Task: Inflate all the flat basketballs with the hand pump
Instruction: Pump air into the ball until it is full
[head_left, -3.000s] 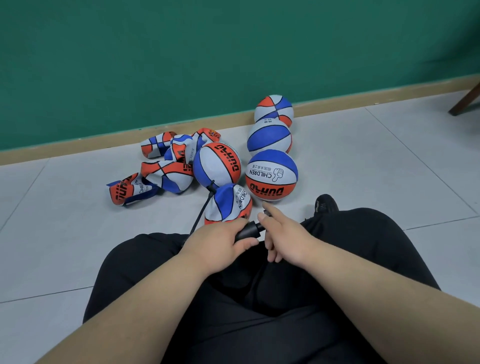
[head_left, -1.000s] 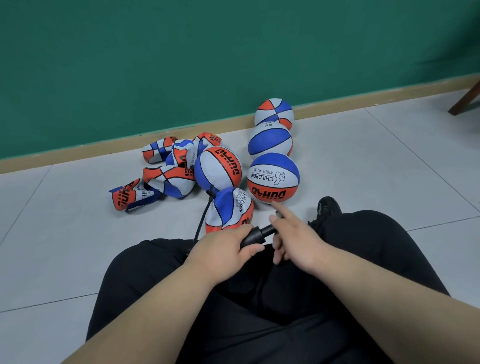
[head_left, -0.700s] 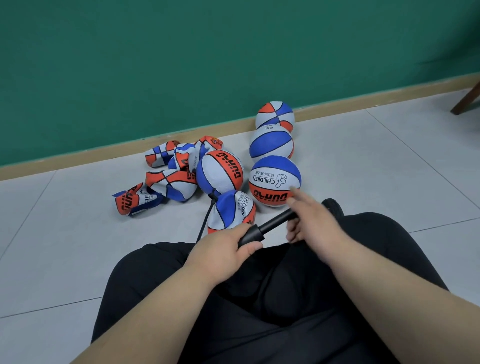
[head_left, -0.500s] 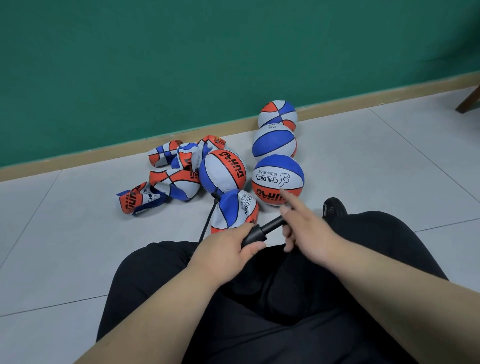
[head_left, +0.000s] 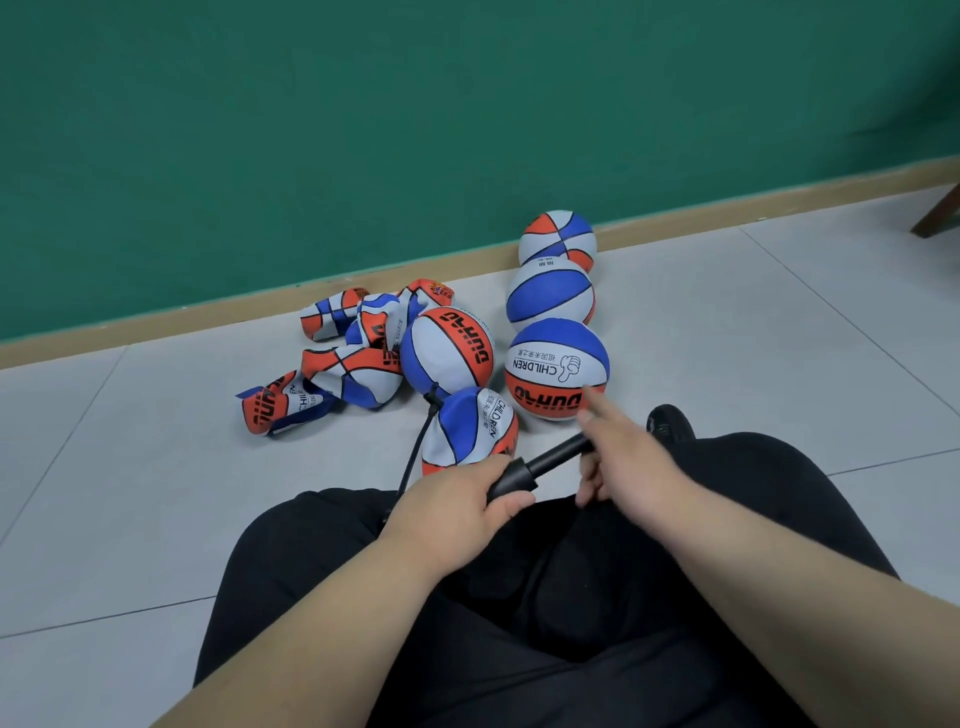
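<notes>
5 rounded basketballs (head_left: 557, 369) | 1 pump (head_left: 545, 460) | left hand (head_left: 457, 514), right hand (head_left: 628, 467) holding it

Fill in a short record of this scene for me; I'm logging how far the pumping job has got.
left hand: grips the pump barrel
right hand: holds the pump's handle end, forefinger straight
pump rod: partly drawn out
hose: runs from the pump to the balls; which ball it feeds is unclear
round balls: three in a row toward the wall, two more by the hose
flat balls: crumpled heap at left, count unclear
floor: pale tiles
</notes>
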